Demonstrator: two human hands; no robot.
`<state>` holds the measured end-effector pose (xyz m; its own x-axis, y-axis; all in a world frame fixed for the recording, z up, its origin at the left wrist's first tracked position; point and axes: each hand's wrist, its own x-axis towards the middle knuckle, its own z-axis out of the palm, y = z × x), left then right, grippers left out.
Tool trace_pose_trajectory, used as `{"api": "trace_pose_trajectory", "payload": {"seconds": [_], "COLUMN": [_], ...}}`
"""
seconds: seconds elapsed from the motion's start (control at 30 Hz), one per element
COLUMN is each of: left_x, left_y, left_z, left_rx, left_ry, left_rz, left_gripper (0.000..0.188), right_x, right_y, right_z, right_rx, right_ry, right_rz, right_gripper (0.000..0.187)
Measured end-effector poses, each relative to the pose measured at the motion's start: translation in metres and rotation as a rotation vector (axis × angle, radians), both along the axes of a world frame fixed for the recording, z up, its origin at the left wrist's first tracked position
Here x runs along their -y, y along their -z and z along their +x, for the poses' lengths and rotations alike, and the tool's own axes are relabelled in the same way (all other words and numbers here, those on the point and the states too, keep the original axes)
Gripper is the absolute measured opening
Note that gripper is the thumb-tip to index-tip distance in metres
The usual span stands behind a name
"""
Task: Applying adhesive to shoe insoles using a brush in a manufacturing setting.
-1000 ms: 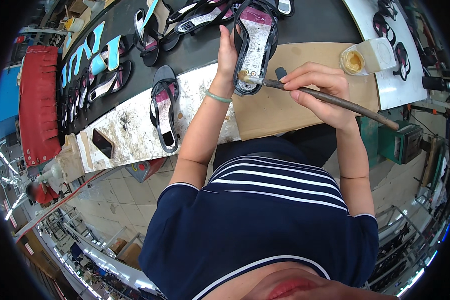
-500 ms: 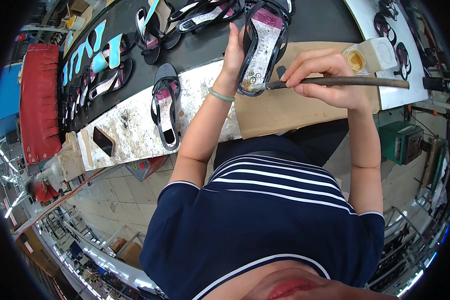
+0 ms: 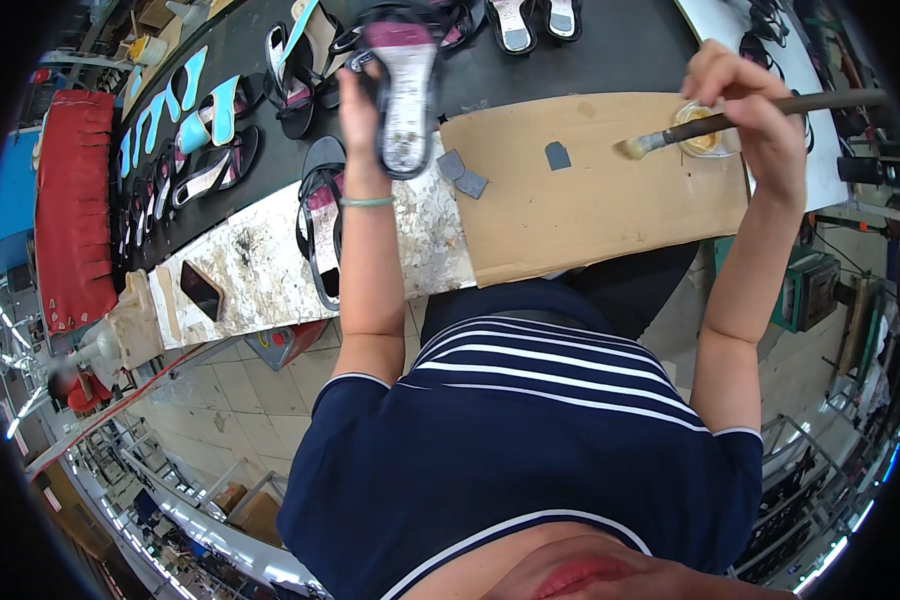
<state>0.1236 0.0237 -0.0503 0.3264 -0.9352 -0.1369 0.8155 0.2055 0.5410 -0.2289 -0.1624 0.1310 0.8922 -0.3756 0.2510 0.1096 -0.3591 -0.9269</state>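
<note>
My left hand [image 3: 361, 125] is closed on the edge of a black sandal [image 3: 407, 105], slightly blurred by motion. Its white and purple inner sole faces up over the left part of the worktop. A flat brush [image 3: 685, 131] with a dark wooden handle is gripped in my right hand [image 3: 755, 105]. The pale bristles hang above the right side of a cardboard sheet [image 3: 590, 220]. Just behind the brush stands an open pot of yellowish paste [image 3: 708, 146], partly covered by the handle. A small dark grey patch [image 3: 558, 156] lies on the cardboard.
Two grey pieces [image 3: 467, 181] lie at the cardboard's left edge. Another black sandal [image 3: 322, 215] rests on the stained white board [image 3: 260, 260], with a phone [image 3: 202, 290] farther left. Several sandals and light-blue pieces [image 3: 224, 108] cover the dark belt [image 3: 610, 60]. A red cover [image 3: 77, 210] is far left.
My left hand has carried the sandal leftward, away from the brush. My right hand has moved the brush right and up, so its bristles no longer touch the sandal's heel end.
</note>
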Motion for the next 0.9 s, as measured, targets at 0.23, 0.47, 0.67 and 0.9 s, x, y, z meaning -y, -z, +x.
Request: {"api": "trace_pose_trajectory", "payload": {"seconds": [0.23, 0.47, 0.67, 0.9], "left_x": [-0.054, -0.074, -0.081, -0.027], "left_y": [-0.019, -0.043, -0.062, -0.039], "left_z": [0.044, 0.054, 0.031, -0.027], "left_rx": [0.264, 0.439, 0.44, 0.389], "left_ry": [-0.377, -0.687, -0.727, -0.382], "left_rz": [0.09, 0.093, 0.138, 0.068], "left_gripper": [0.065, 0.063, 0.062, 0.072], "right_x": [-0.076, -0.124, -0.074, -0.083], "right_y": [0.131, 0.179, 0.155, 0.041], "right_z": [0.078, 0.171, 0.172, 0.142], "right_rx": [-0.603, -0.674, -0.606, -0.383], "right_ry": [-0.002, 0.096, 0.122, 0.033], "right_rz": [-0.167, -0.407, -0.128, 0.337], "right_gripper": [0.021, 0.021, 0.006, 0.017]}}
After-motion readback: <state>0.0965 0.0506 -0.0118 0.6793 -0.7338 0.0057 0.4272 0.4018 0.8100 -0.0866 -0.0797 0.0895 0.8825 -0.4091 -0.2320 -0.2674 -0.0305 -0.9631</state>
